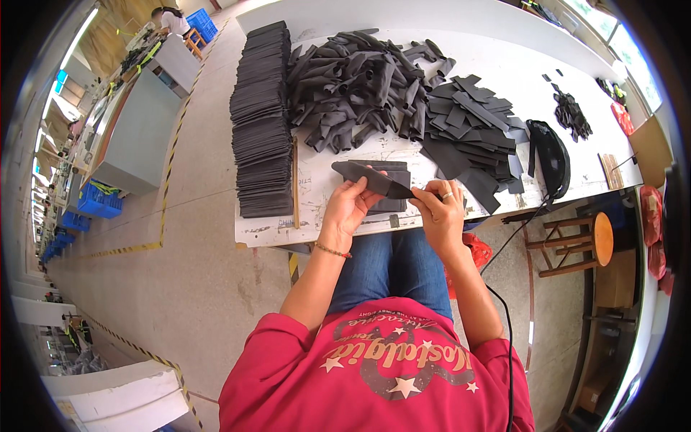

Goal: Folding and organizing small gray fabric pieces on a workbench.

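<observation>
Between my hands a black fabric piece [360,173] stretches out over the table's front edge. Its wide end lies in my left hand [349,205], thumb on top and fingers beneath. The other end narrows to a dark tip, pinched by the fingers of my right hand [442,214], which wears a ring. Under and behind the piece lies a small stack of flat black pieces [400,177]. A large heap of rolled black fabric pieces [353,79] sits farther back, and a pile of flat black pieces [471,133] spreads beyond my right hand.
A tall, long stack of black pieces [260,129] lines the table's left side, with a wooden strip [296,183] beside it. At right are a black pouch [553,158], a cable [507,309] and a wooden stool [597,241]. A person [174,23] sits far left.
</observation>
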Motion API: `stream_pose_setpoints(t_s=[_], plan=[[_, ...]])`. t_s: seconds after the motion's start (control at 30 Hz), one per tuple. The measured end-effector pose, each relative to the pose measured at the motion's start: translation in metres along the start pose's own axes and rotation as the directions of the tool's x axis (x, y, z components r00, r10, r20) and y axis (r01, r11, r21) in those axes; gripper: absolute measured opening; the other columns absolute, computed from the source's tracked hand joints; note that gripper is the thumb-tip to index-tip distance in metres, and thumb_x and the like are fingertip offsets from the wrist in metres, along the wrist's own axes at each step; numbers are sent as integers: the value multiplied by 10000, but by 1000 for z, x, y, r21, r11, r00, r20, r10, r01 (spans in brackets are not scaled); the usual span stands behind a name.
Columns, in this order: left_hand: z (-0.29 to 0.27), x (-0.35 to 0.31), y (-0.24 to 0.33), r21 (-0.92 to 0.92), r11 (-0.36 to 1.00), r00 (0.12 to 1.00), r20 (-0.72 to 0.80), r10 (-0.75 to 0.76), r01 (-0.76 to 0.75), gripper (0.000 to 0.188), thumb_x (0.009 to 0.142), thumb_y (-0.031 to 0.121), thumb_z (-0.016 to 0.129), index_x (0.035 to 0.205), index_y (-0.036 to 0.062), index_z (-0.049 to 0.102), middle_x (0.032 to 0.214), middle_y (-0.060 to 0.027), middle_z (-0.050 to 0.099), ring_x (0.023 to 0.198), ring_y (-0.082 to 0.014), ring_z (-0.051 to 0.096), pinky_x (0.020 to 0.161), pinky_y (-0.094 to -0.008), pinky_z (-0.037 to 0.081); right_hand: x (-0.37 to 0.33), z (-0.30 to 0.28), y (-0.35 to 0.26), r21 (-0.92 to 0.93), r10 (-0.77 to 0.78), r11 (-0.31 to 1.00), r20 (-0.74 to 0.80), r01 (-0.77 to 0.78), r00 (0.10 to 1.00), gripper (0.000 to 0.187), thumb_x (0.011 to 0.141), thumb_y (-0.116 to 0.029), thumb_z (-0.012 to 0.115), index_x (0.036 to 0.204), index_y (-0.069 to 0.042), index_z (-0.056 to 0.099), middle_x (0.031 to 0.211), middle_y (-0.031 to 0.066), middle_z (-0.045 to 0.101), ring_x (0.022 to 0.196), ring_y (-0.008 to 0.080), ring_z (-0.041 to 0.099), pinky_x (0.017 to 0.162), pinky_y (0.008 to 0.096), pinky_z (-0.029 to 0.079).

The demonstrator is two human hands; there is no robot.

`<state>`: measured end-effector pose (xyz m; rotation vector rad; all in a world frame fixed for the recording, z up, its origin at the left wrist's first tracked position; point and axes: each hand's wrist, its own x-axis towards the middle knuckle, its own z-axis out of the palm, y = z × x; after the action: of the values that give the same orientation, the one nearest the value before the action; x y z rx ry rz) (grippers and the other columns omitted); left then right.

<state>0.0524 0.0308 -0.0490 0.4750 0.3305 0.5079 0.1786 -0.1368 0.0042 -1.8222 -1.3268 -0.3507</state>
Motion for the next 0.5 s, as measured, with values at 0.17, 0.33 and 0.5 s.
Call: stream_pose_setpoints(t_s=[0.17,0.33,0.5], plan=[[9,-5,1,27,999,999,-32,44,-43,262,991,111,514,1215,-23,528,1233,-232,602,1098,-293,635,935,-408,547,3,-2,-2,-78,-79,994,-36,76,996,159,712,-93,772,860,-94,713,846,30,570,816,240,545,749,387,398],[12,-5,6,121,991,998,-44,55,-49,259,998,111,491,1198,-49,534,1217,-225,615,1090,-293,639,935,-416,543,6,-6,-6,-16,-48,999,-10,48,999,148,719,-87,763,858,-91,709,847,30,573,816,244,545,750,380,398],[16,-9,9,94,995,999,30,17,-20,265,1004,125,486,1184,-61,543,1214,-226,617,1085,-298,641,940,-420,541,13,-9,-3,-35,-60,998,0,60,998,145,719,-82,759,854,-87,708,843,32,575,814,245,544,750,372,397]])
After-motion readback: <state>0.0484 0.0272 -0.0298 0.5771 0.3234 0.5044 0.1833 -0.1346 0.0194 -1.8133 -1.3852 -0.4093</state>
